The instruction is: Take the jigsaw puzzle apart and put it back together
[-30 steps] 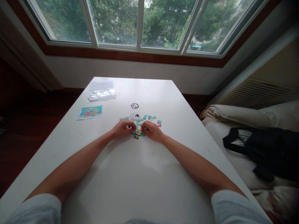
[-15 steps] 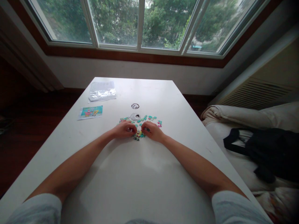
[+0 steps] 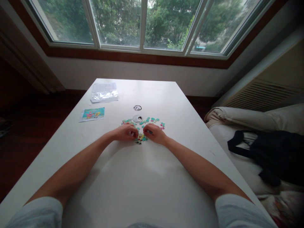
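Small jigsaw puzzle pieces [image 3: 154, 120], mostly teal with some pink, lie scattered in an arc on the white table [image 3: 142, 177]. Nearer to me, between my hands, is a cluster of puzzle pieces [image 3: 140, 138] with yellow and teal parts, seemingly joined. My left hand [image 3: 126, 132] is closed, its fingertips pinched at the cluster's left edge. At the upper right edge my right hand [image 3: 154, 132] is closed too, with curled fingers pinching at a piece. The fingers cover most of what each hand holds.
Two round, grey-and-white discs [image 3: 137, 118] lie beyond the pieces. To the left is a picture card [image 3: 93, 114] with cartoon figures; behind it lies a clear plastic bag [image 3: 104, 92] with paper. A dark garment [image 3: 275, 155] rests on the pale seat at right.
The cluster of puzzle pieces has shifted slightly towards me and to the left. My left hand has moved a little left with it; my right hand has hardly moved.
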A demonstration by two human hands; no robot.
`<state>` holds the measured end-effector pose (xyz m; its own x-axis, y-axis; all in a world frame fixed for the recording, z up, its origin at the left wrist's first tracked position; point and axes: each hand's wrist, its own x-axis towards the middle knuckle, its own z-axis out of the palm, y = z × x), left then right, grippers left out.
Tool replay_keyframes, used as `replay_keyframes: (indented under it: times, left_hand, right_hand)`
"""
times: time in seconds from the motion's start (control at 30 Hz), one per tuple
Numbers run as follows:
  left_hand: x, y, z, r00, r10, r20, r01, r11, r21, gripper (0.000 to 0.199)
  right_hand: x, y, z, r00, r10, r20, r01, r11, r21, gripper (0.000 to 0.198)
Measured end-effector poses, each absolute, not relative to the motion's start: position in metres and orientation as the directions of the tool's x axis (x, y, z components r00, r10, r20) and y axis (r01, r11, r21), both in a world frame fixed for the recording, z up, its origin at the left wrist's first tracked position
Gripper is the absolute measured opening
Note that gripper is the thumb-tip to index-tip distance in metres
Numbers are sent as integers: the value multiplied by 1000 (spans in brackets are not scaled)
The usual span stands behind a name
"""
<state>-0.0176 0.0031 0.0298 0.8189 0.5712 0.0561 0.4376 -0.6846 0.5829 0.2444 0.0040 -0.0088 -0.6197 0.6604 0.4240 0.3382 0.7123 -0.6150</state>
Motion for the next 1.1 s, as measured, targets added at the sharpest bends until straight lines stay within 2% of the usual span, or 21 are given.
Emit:
replay_keyframes:
  times: [0.27, 0.7, 1.1]
  left_hand:
    - [-18, 2, 38, 830, 557, 7, 432, -651, 624, 15]
    - [-19, 4, 29, 851, 525, 30, 371, -641, 672, 15]
    - [-19, 6, 22, 860, 506, 58, 360, -684, 634, 9]
  right_hand:
    - [245, 4, -7, -634, 645, 427, 339, 728, -596, 10]
    - [244, 4, -7, -641, 627, 444, 342, 750, -566, 10]
    - [244, 5, -9, -643, 627, 439, 346, 750, -564, 10]
